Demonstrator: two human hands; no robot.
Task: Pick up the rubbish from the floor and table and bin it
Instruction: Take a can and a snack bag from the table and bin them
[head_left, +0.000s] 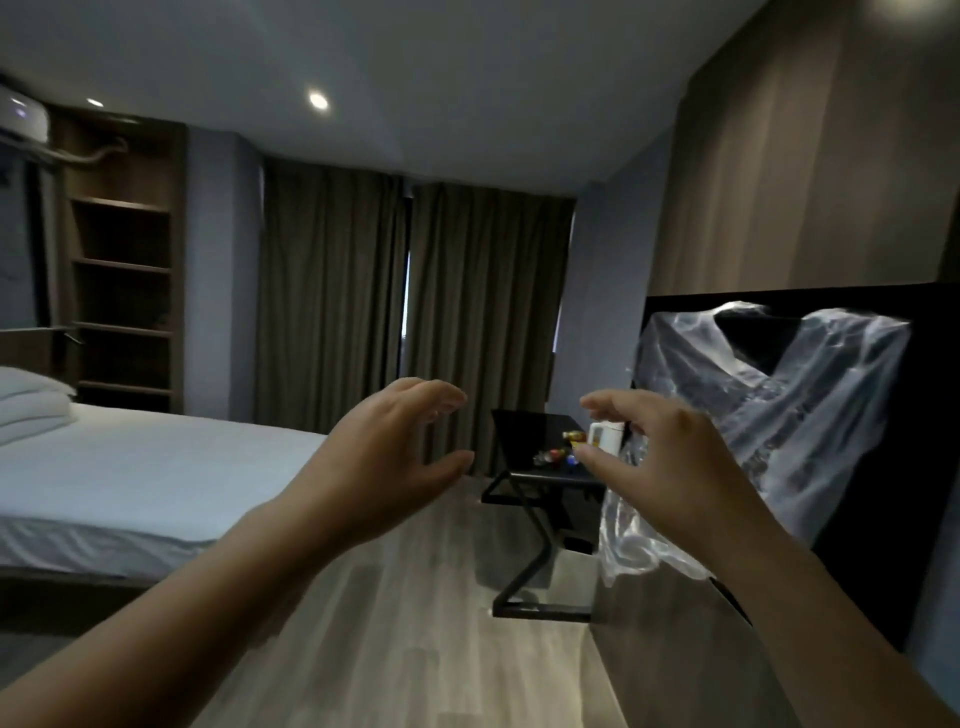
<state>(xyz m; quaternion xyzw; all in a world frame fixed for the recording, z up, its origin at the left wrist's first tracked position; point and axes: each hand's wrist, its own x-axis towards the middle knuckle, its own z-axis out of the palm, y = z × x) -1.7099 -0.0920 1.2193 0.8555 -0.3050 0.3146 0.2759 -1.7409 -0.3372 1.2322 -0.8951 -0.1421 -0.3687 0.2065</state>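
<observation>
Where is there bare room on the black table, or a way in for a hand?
The table is bare on its left and far part, toward the curtains. Its right side is crowded: small rubbish and a white carton, partly behind the right hand. The floor between bed and table is open.

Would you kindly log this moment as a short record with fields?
left hand: raised, fingers loosely curved, empty
right hand: raised, fingers spread, no grip visible
table: black, near the curtains
on table: white container, small colourful items
clear plastic: hanging before a black panel, right
bed: left, white sheets
</observation>
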